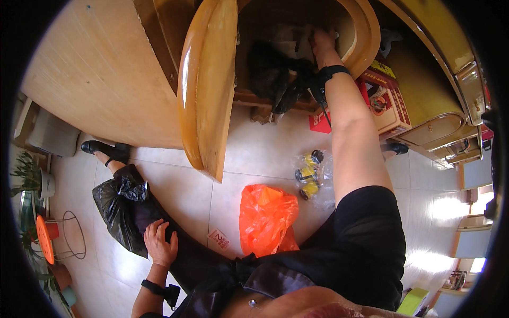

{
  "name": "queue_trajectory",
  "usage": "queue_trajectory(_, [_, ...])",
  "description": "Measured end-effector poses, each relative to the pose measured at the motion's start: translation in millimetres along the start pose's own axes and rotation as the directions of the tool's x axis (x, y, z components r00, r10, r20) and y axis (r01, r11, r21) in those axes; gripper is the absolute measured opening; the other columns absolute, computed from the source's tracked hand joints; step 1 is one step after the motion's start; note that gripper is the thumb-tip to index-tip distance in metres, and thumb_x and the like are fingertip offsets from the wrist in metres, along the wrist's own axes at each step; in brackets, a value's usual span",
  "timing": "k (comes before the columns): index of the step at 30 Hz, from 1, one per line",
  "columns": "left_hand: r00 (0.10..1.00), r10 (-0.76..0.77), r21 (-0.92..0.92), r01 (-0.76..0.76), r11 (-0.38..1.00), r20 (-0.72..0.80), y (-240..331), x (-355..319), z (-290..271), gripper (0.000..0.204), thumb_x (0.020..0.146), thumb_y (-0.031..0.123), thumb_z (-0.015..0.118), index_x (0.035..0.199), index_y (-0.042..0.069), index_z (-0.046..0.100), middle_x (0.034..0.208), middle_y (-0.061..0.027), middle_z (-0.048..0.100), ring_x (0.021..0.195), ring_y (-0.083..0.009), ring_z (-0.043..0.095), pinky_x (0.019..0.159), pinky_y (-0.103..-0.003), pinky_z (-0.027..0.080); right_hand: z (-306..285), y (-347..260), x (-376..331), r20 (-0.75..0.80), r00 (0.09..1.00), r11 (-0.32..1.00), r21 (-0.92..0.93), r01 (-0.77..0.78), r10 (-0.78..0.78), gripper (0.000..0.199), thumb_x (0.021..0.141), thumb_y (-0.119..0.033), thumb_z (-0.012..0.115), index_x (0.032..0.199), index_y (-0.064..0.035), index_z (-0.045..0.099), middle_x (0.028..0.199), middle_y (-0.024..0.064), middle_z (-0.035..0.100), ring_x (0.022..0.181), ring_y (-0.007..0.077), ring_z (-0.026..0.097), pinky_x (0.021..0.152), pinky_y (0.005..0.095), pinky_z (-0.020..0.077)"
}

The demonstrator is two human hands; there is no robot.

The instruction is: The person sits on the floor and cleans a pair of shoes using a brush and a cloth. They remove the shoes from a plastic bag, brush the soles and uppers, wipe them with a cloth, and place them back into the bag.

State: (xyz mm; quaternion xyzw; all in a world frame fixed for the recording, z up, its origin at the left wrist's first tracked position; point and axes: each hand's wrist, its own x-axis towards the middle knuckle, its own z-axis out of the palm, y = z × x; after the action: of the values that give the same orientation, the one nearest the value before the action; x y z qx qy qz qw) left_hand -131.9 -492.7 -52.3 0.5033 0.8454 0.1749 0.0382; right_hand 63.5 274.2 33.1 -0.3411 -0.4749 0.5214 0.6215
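Note:
My right arm stretches into the open wooden cabinet, and my right hand is deep inside it beside a pale plastic bag. Shade and distance hide its fingers, so I cannot tell its grip. Just left of that wrist, a black plastic bag hangs over the cabinet's lower edge. My left hand lies flat on my left leg with its fingers spread, holding nothing. Next to it, a filled black plastic bag rests against the same leg. An orange plastic bag sits on the floor between my legs.
The thick curved cabinet door stands open to the left. Yellow-and-black items in clear plastic lie near the orange bag, beside a small printed packet. A red-and-beige carton stands right of my arm. Potted plants line the far left.

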Motion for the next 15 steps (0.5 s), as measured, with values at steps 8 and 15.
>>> queue_trajectory(8, [0.999, 0.025, 0.003, -0.025, 1.000, -0.036, 1, 0, 0, 0.030, 0.076, 0.017, 0.069, 0.103, 0.005, 0.064, 0.111, -0.0119, 0.063, 0.107, -0.0321, 0.057, 0.096, -0.044, 0.041, 27, -37, -53, -0.096, 0.959, 0.802, -0.573, 0.166, -0.267, 0.087, 0.085, -0.014, 0.072, 0.156, -0.0169, 0.022, 0.141, 0.0200, 0.046, 0.126, 0.0320, 0.047, 0.097, 0.0403, 0.0473])
queue_trajectory(15, [0.995, 0.051, -0.016, -0.052, 0.999, -0.085, -2, -5, 2, 0.027, 0.078, 0.018, 0.068, 0.101, 0.005, 0.064, 0.111, -0.0111, 0.064, 0.106, -0.0313, 0.057, 0.094, -0.043, 0.042, 34, -77, -138, 0.200, 0.926, 0.880, -0.299, 0.370, -0.321, 0.096, 0.081, -0.012, 0.075, 0.157, -0.0170, 0.016, 0.155, 0.0263, 0.012, 0.136, 0.0358, 0.041, 0.102, 0.0383, 0.0450])
